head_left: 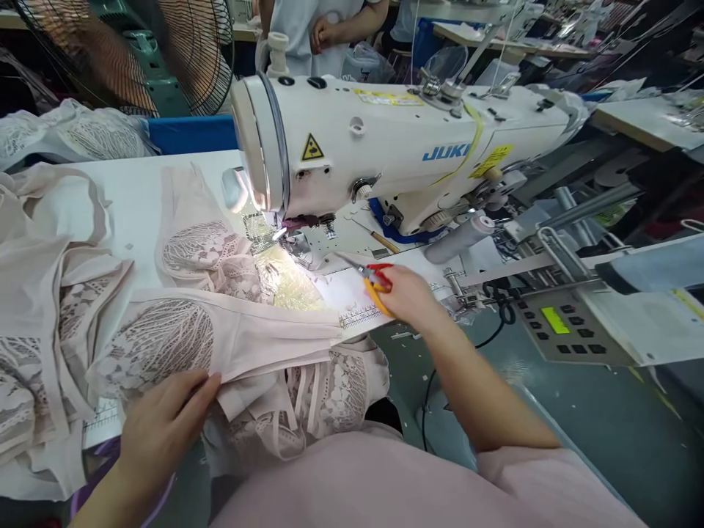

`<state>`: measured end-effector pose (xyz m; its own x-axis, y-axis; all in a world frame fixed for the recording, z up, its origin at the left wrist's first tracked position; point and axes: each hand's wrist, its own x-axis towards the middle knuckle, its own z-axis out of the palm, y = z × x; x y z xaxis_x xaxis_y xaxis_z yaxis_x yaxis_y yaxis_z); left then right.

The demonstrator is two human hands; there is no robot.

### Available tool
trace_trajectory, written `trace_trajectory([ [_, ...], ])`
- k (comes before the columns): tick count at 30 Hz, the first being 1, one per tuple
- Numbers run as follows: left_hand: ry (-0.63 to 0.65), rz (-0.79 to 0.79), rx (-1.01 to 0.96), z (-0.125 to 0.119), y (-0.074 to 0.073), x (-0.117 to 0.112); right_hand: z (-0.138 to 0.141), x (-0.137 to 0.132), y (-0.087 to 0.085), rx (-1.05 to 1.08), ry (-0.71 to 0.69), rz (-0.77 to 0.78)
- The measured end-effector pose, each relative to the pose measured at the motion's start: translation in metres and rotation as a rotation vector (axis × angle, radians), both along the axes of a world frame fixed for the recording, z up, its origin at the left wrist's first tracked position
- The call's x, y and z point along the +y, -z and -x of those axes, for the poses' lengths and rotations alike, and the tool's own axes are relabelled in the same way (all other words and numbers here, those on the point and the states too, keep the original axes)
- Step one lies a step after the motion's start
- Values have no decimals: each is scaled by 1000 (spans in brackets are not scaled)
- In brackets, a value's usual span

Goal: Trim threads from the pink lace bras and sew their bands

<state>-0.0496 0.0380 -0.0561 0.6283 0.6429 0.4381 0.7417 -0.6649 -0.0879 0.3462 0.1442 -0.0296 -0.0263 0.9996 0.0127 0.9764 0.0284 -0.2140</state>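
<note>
Left hand: grip apparently pinched on the lower edge of a pale-pink fabric bra with lace cups, lying across the near edge of the white desk; the pinch's underside is hidden. The bra should handle as light, limp and easily snagged, best held by its plain band. Right hand: grip clamped round rigid metal scissors with red-and-orange handles.

Head camera facing forward and down at the sewing machine.
The single view looks from the wearer's side of the machine, close above it (the wearer's own shirt front fills the bottom edge); left hand and right hand are on its near side, a fan beyond it to the left.
</note>
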Motion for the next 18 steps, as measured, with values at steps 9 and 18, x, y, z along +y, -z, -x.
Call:
trace_trajectory([
  [9, -1, -27, 57, -8, -10, -4, 30, -17, -4, 331, -191, -427],
  [18, 15, -19, -14, -9, -20, -4, 138, -65, 19, 426, -774, -284],
])
